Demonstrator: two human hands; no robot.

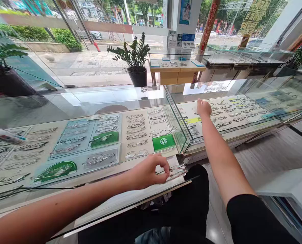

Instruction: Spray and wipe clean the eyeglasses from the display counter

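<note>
My left hand (151, 171) is closed in a pinch, thumb and forefinger curled into a ring. Its fingertips meet at the near end of a pair of eyeglasses (176, 171) over the pulled-out drawer tray (107, 200) in front of me. My right hand (204, 108) reaches forward over the right-hand glass display case (177, 113). Its fingers are curled closed and turned away from me, so whatever they hold is hidden. Beneath the glass, rows of eyeglasses (135, 126) lie close to both hands.
The left glass case (110, 101) also holds a green card (163, 142) and a green oval plate (55, 171). A white bottle (5, 135) is at the far left. Beyond the cases are a potted plant (137, 67) and a wooden display table (177, 74). My legs sit close to the drawer.
</note>
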